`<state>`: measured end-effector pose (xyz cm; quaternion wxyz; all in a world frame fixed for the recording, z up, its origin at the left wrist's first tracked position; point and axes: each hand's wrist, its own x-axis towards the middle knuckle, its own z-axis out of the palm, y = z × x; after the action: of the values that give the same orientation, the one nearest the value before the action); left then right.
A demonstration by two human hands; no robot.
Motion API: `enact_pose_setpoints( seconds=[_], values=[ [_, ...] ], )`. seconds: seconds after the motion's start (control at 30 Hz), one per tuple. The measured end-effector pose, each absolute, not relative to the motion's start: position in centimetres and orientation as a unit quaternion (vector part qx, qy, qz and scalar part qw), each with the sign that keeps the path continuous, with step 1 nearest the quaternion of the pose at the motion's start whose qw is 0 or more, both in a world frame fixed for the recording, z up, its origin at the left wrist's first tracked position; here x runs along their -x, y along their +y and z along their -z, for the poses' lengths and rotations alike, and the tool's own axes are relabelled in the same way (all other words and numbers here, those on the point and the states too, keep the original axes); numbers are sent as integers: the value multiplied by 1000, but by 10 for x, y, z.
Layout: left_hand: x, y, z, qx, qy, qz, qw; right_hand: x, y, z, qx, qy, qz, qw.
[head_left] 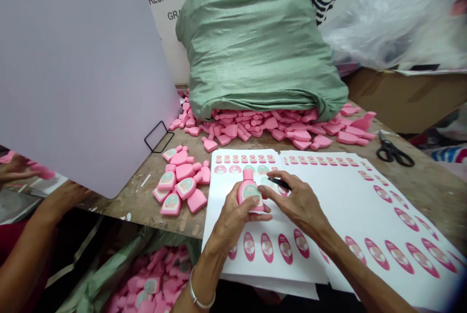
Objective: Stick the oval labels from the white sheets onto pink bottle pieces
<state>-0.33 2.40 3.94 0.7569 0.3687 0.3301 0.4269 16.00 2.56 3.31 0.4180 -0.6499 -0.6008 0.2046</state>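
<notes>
A small pink bottle (pixel 248 176) with a pale green oval label stands upright in my left hand (pixel 233 213), its thumb across the lower label. My right hand (pixel 301 201) pinches a thin dark tool (pixel 280 183), and its thumb touches the bottle's label edge. Beneath both hands lie white sticker sheets (pixel 248 271) printed with pink oval labels, small pink labels and a few green ones. Left of the sheets is a small pile of pink bottles (pixel 185 172), several bearing the green label.
A green sack (pixel 259 45) spills pink bottles (pixel 299 135) at the back. Black scissors (pixel 394 152) lie right, near a cardboard box (pixel 404 99). A large pale panel (pixel 80 70) stands left, with another person's arm (pixel 32 250) beside it. Below sits an open bag of bottles (pixel 153 279).
</notes>
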Motion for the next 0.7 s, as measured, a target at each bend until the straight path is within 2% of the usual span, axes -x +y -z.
enact_pose_setpoints(
  seconds=[0.2,0.27,0.33,0.4,0.47,0.53,0.6,0.7],
  values=[
    [-2,13,-50,-406,313,-354,782,-154,29,-37,553,-585,-421,418],
    [-1,8,-53,-413,298,-320,799,-153,33,-34,531,-583,-460,408],
    [5,5,-53,-397,310,-312,805,-164,42,-27,556,-569,-442,414],
    [16,7,-51,-387,364,-335,778,-189,57,-18,618,-548,-362,432],
    [33,18,-50,-400,446,-368,711,-226,75,-10,679,-542,-245,431],
    [55,36,-48,-425,536,-394,614,-266,96,-1,726,-550,-135,391],
    [79,58,-46,-449,626,-420,480,-301,119,5,759,-533,-93,363],
    [107,86,-44,-512,730,-372,257,-333,150,13,791,-507,-59,338]
  ],
)
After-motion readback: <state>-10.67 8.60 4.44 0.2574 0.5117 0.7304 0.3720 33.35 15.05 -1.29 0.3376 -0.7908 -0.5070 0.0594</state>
